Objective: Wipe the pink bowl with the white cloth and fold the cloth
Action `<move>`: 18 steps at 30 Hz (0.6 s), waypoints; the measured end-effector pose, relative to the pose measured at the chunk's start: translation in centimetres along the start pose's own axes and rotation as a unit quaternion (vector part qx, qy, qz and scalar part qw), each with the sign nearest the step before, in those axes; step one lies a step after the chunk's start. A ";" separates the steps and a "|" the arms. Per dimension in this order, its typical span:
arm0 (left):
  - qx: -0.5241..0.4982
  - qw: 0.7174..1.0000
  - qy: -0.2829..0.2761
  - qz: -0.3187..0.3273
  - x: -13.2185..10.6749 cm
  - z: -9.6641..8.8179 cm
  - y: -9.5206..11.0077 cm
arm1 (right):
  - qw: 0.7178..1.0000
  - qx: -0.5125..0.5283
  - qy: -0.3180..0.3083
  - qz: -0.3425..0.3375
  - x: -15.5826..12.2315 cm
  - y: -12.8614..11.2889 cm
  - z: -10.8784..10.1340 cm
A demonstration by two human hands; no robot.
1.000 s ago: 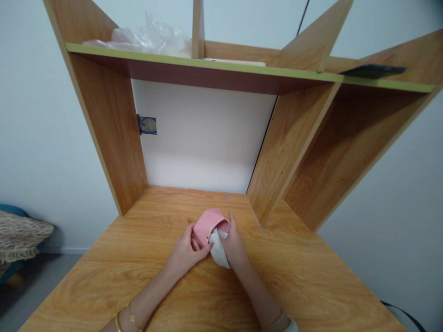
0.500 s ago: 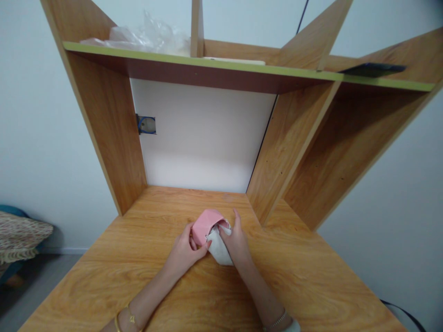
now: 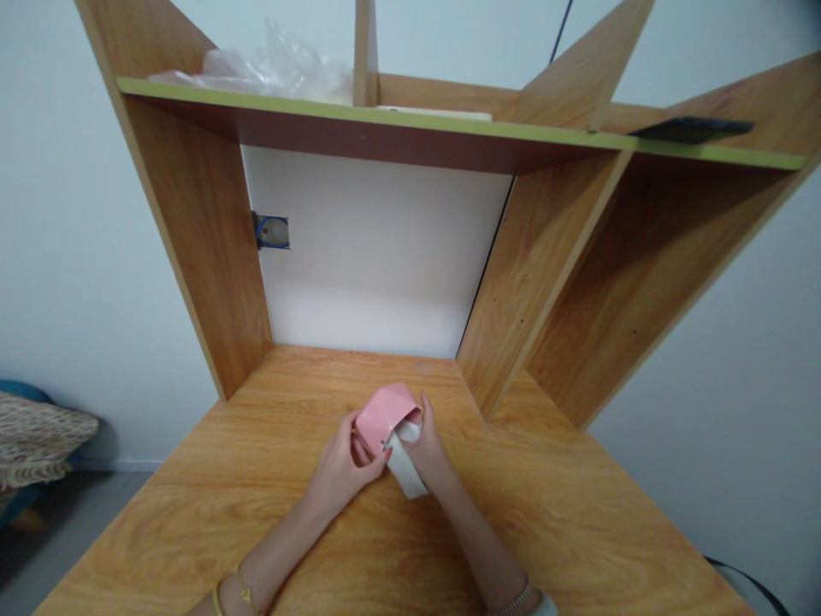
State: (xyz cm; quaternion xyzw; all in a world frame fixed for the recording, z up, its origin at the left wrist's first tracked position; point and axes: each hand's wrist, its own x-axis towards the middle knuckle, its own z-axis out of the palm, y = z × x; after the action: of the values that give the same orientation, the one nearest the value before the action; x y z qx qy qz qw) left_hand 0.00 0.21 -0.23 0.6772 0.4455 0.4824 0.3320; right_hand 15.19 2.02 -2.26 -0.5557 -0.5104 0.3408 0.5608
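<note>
A small pink faceted cup [image 3: 381, 412] lies tilted on the wooden desk [image 3: 256, 496], its mouth turned toward me. My left hand [image 3: 343, 466] wraps its side, fingers curled round it. My right hand [image 3: 431, 453] presses a white cloth [image 3: 405, 462] into the cup's mouth, fingers closed on the cloth. Part of the cloth hangs out below the cup and rests on the desk between my hands.
The desk has upright wooden side panels [image 3: 211, 257] and a green-edged shelf [image 3: 385, 120] above. A clear plastic bag [image 3: 275, 68] lies on the shelf at the left, a dark flat object [image 3: 693, 130] at the right. A wall socket [image 3: 273, 232] sits at the back left.
The cup has tipped up a little in my left hand. My right hand has drawn in closer to the cup's mouth with the cloth.
</note>
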 end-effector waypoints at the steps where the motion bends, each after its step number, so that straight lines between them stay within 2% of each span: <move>1: -0.002 1.000 -0.006 -0.001 -0.1 0.0 0.0 | 1.000 0.003 -0.005 0.003 0.0 -0.2 -0.1; 3: 0.001 1.000 -0.015 -0.004 -0.1 0.1 0.0 | 1.000 -0.022 -0.001 0.012 0.0 -0.8 -0.5; 6: 0.014 1.000 -0.021 -0.003 -0.1 0.2 0.1 | 0.992 -0.118 0.038 0.019 0.1 -1.9 -1.2; 12: 0.036 0.999 -0.033 -0.002 -0.2 0.1 0.6 | 0.954 -0.291 0.074 0.011 0.1 -2.9 -1.9; 15: 0.054 0.997 -0.053 0.018 -0.2 -0.1 0.8 | 0.950 -0.304 0.072 0.006 0.0 -2.7 -2.0; 18: 0.073 0.996 -0.048 0.035 -0.2 -0.2 0.7 | 0.967 -0.251 0.043 -0.004 0.1 -2.2 -2.0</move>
State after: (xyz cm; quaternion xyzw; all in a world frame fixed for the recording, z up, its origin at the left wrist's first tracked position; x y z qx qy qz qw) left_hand -0.04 -0.19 0.36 0.7371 0.4396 0.4267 0.2853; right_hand 16.66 1.23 0.19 -0.6906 -0.5572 0.1753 0.4264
